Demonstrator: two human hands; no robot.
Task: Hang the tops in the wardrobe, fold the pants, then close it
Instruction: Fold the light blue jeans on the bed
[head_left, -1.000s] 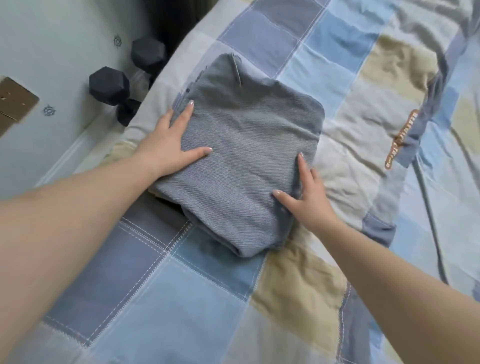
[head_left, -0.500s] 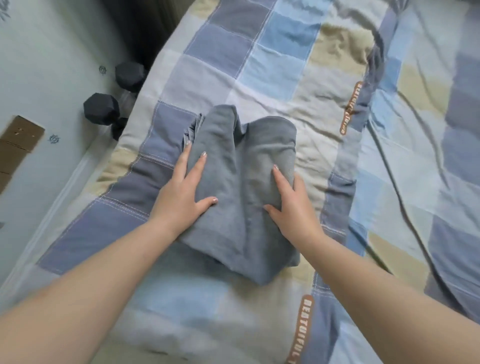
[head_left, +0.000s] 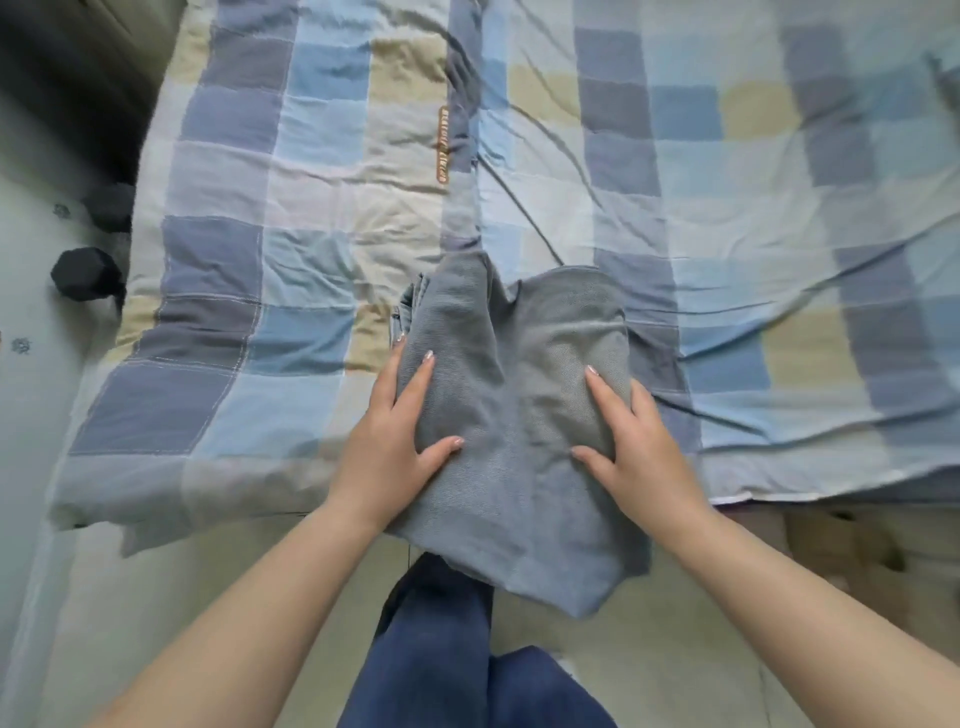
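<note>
The folded grey pants (head_left: 511, 415) form a thick bundle at the near edge of the bed, its near end hanging past the edge above my legs. My left hand (head_left: 392, 447) holds the bundle's left side, thumb on top and some fingers hidden along the edge. Opposite it, my right hand (head_left: 631, 447) holds the right side the same way. The cloth bunches up into a crease between my two hands.
A checked blue, grey and beige quilt (head_left: 311, 260) covers the bed. Black dumbbells (head_left: 85, 273) lie on the floor at the bed's left side. A dark piece of furniture (head_left: 67, 67) stands at the top left. My blue-trousered legs (head_left: 457, 660) are below the bundle.
Both hands closed in on the sides of the flat pants, squeezed them into a bundle and drew it toward me to the bed's edge. The view has tilted back.
</note>
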